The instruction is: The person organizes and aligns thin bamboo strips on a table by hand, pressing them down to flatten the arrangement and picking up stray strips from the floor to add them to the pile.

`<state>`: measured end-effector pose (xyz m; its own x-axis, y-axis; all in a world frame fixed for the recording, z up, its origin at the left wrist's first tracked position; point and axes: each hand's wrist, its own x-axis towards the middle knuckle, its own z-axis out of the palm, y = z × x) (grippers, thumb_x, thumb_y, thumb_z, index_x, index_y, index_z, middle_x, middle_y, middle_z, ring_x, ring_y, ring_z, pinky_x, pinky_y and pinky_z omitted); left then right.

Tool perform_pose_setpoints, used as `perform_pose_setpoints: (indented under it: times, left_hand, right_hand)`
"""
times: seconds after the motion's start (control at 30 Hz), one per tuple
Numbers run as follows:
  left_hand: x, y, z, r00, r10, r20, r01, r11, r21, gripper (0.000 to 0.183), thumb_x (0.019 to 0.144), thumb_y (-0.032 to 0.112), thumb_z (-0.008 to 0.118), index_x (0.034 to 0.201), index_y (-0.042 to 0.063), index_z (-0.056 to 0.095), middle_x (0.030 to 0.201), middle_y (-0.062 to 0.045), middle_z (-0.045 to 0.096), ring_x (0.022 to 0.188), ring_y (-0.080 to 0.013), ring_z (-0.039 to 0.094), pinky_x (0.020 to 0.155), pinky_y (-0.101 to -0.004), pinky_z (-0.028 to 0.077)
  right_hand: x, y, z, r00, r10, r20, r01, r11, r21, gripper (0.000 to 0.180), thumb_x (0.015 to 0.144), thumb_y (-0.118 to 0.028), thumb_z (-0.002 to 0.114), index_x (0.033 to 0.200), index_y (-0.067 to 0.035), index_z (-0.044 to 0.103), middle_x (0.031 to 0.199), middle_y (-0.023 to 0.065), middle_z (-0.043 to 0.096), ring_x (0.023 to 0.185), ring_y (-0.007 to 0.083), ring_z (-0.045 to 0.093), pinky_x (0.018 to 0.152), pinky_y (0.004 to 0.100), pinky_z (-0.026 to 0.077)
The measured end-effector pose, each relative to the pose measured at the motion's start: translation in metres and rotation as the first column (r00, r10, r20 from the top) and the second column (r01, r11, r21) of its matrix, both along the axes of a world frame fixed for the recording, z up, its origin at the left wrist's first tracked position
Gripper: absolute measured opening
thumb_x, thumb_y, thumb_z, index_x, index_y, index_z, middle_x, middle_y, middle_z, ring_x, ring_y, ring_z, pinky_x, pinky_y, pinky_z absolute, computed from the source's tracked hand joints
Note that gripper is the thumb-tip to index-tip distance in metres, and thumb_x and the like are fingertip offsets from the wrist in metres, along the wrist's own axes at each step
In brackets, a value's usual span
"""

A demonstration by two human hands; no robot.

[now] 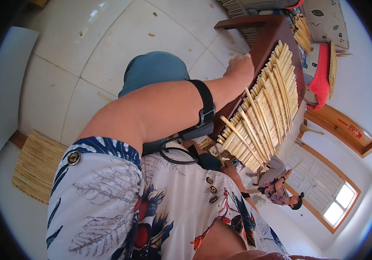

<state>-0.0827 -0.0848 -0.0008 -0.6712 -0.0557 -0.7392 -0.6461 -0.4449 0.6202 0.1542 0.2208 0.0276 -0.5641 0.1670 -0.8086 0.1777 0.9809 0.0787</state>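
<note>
My left hand (pixel 240 69) reaches across to the dark wooden bench's near edge, its fingers bent and partly hidden. A thin pale stalk (pixel 236 52) shows beside its knuckles; whether it is held is unclear. Rows of cut straw-coloured stalks (pixel 257 120) lie side by side on the bench (pixel 264 29), with several loose stalks across them. Lower down, small and partly hidden by my shirt, my right hand (pixel 227 168) is closed around a thin brownish stalk (pixel 219 155). A strap with a black device sits on my left forearm.
A woven stalk mat (pixel 38 165) leans at the left. Stalk scraps (pixel 151 34) lie on the tiled floor (pixel 124 35). More stalk bundles (pixel 301 32) rest on a cushioned seat at the upper right. Another person (pixel 275 191) sits beyond the bench, near a white door (pixel 316 172).
</note>
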Motion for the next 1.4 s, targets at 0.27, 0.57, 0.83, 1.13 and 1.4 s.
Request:
perform_pose_setpoints:
  times: [0.27, 0.57, 0.83, 1.13, 1.4]
  left_hand:
    - [0.033, 0.009, 0.045, 0.27, -0.338, -0.901, -0.181, 0.902, -0.393, 0.03, 0.073, 0.026, 0.058, 0.091, 0.001, 0.057, 0.087, -0.014, 0.054, 0.089, -0.0275, 0.052, 0.076, -0.0414, 0.04]
    - [0.082, 0.015, 0.044, -0.186, -0.831, -0.525, -0.129, 0.55, -0.825, 0.069, 0.064, 0.05, 0.064, 0.115, 0.004, 0.054, 0.123, -0.018, 0.046, 0.125, -0.0316, 0.03, 0.105, -0.0518, 0.012]
    - [0.078, 0.023, 0.041, -0.197, -0.954, -0.225, -0.128, 0.252, -0.959, 0.081, 0.057, 0.043, 0.073, 0.122, 0.003, 0.045, 0.126, -0.018, 0.041, 0.126, -0.0326, 0.028, 0.105, -0.0545, 0.012]
    - [0.079, 0.039, 0.034, -0.087, -0.952, -0.292, -0.253, 0.305, -0.918, 0.039, 0.08, 0.019, 0.046, 0.115, 0.002, 0.052, 0.121, -0.021, 0.047, 0.12, -0.034, 0.037, 0.102, -0.0554, 0.02]
    - [0.09, 0.038, 0.041, -0.109, -0.971, -0.211, -0.235, 0.232, -0.944, 0.045, 0.077, 0.018, 0.052, 0.117, 0.0, 0.049, 0.121, -0.022, 0.046, 0.121, -0.0348, 0.036, 0.101, -0.0573, 0.018]
  right_hand:
    - [0.0, 0.041, -0.088, 0.817, 0.553, -0.163, -0.531, 0.832, 0.159, 0.022, 0.086, -0.025, 0.045, 0.098, -0.008, 0.055, 0.089, 0.013, 0.06, 0.073, 0.0252, 0.062, 0.064, 0.0385, 0.048]
    - [-0.006, 0.048, -0.115, 0.984, 0.175, -0.032, -0.175, 0.984, 0.013, 0.021, 0.086, -0.024, 0.046, 0.096, -0.008, 0.054, 0.086, 0.0121, 0.06, 0.069, 0.0231, 0.059, 0.059, 0.0356, 0.046]
    - [-0.091, -0.011, -0.238, 0.967, -0.162, -0.195, 0.114, 0.966, -0.233, 0.019, 0.086, -0.023, 0.046, 0.095, -0.008, 0.054, 0.083, 0.0113, 0.059, 0.065, 0.0212, 0.056, 0.055, 0.0331, 0.044]
    - [-0.156, -0.052, -0.303, 0.862, -0.481, -0.161, 0.393, 0.834, -0.387, 0.018, 0.086, -0.022, 0.047, 0.093, -0.008, 0.054, 0.079, 0.0105, 0.059, 0.061, 0.019, 0.053, 0.05, 0.0302, 0.042]
    - [-0.046, 0.021, -0.203, 0.616, -0.78, 0.112, 0.72, 0.499, -0.482, 0.017, 0.085, -0.022, 0.048, 0.092, -0.007, 0.053, 0.076, 0.0097, 0.058, 0.057, 0.0171, 0.051, 0.046, 0.0276, 0.04]
